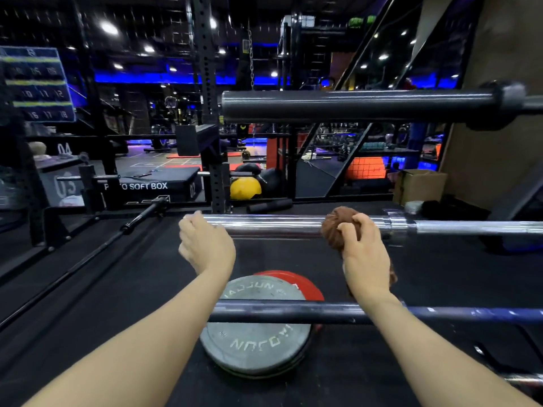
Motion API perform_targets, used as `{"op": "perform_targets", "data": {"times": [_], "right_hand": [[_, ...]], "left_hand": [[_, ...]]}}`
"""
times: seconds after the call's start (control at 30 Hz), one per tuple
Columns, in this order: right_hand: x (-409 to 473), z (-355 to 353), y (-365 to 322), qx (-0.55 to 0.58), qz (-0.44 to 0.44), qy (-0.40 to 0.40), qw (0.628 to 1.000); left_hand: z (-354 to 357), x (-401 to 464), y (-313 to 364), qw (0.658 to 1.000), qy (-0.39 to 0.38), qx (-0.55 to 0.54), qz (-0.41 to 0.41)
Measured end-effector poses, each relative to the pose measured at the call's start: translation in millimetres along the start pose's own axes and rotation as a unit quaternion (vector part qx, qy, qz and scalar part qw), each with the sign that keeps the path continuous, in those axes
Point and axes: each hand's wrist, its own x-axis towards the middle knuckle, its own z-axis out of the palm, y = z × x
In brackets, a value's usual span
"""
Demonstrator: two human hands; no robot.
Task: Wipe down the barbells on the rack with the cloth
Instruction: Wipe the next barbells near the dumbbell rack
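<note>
Three barbells lie level across the view. A chrome barbell sleeve [276, 224] runs through the middle. My left hand [204, 245] curls over its free left end and grips it. My right hand [364, 254] holds a bunched brown cloth [338, 227] wrapped against the sleeve near its collar [396, 223]. A dark barbell sleeve [352, 105] hangs higher up. A thin dark bar [293, 312] crosses lower down, passing under both forearms.
A grey weight plate [258, 342] lies on a red plate [299, 284] on the black floor below the bars. Another barbell [141, 215] lies on the floor at the left. A black rack upright [217, 171] stands behind, with medicine balls [245, 188] and a cardboard box [420, 185].
</note>
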Motion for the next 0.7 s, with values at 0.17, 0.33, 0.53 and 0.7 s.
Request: {"op": "perform_targets", "data": {"times": [0.17, 0.33, 0.53, 0.7], "right_hand": [[-1.1, -18.1, 26.9, -0.103, -0.015, -0.054, 0.993], [3.9, -30.0, 33.6, -0.148, -0.033, -0.042, 0.988], [-2.7, -71.5, 53.9, -0.122, 0.027, -0.061, 0.990], [23.7, -94.8, 66.9, -0.027, 0.108, 0.044, 0.993]], "left_hand": [[28.1, -42.8, 40.7, 0.987, -0.032, -0.014, 0.156], [51.4, -70.4, 61.3, 0.967, -0.081, -0.002, 0.242], [68.8, -93.6, 80.5, 0.929, -0.112, 0.007, 0.353], [82.4, -96.8, 94.0, 0.887, -0.114, 0.089, 0.438]]}}
